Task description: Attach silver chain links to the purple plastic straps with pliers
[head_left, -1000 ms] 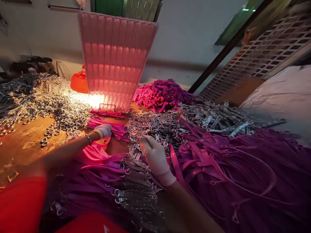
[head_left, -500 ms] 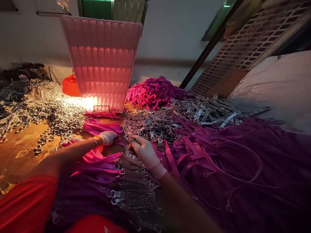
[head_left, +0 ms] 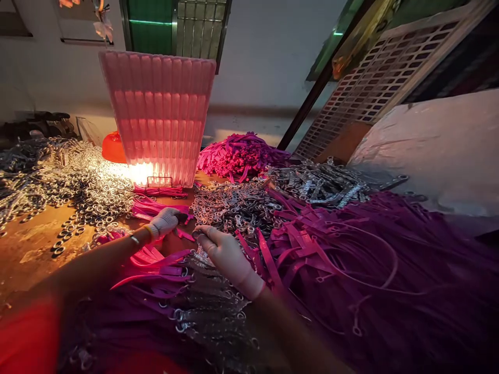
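Observation:
My left hand (head_left: 164,222), in a white knit glove, is closed over the tabletop beside pink straps (head_left: 146,209). A dark thing (head_left: 181,217) shows at its fingertips; I cannot make out what it is. My right hand (head_left: 228,258), in a thin pale glove, pinches a small metal ring (head_left: 198,233) between thumb and forefinger, a short way to the right of the left hand. Below both hands lie magenta straps (head_left: 163,272) joined by rings to metal chains (head_left: 210,291), laid in a row toward me.
A heap of metal chain pieces (head_left: 234,205) lies just beyond my right hand. More ringed pieces (head_left: 89,182) pile up at left under an orange lamp (head_left: 114,147). A ribbed translucent panel (head_left: 159,114) stands behind. Magenta straps (head_left: 343,259) cover the right side; another bundle (head_left: 244,153) lies behind.
The view has tilted up and shifted slightly right. My left hand has turned, and a dark thing now shows at its fingertips. My right hand stays in its pinch near the ring.

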{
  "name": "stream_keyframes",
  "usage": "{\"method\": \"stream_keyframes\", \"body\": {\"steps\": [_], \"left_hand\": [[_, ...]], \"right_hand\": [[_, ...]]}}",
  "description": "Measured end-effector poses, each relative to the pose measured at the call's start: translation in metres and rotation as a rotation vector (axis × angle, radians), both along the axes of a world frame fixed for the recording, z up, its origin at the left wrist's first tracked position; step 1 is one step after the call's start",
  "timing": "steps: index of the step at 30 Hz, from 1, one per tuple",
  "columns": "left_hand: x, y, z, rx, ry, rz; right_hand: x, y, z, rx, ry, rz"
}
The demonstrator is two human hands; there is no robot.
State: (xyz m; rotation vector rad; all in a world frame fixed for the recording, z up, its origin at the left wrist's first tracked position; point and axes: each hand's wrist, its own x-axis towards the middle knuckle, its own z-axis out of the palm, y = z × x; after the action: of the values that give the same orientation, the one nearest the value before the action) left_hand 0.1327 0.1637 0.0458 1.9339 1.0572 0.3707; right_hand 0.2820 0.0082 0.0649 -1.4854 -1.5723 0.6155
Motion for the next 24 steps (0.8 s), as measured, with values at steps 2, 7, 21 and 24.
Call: {"method": "stream_keyframes", "body": {"steps": [2,7,21,24], "left_hand": [[-0.027,-0.018,0.018,-0.056,-0.089,0.036],[-0.071,-0.074,0.04,-0.361,-0.431,0.126],[-0.07,-0.098,0.03,0.071,-0.172,-0.152],[-0.074,-0.101,0.022,-0.134,-0.214,-0.068]], "right_hand": [[-0.014,-0.001,0.006,0.064,-0.094,0.04],[-0.043,0.005,0.009,0.082,-0.247,0.073],[-0.062,-0.018,0.018,-0.056,-0.715,-0.09],[-0.06,-0.022,0.016,-0.061,-0.642,-0.057]]}}
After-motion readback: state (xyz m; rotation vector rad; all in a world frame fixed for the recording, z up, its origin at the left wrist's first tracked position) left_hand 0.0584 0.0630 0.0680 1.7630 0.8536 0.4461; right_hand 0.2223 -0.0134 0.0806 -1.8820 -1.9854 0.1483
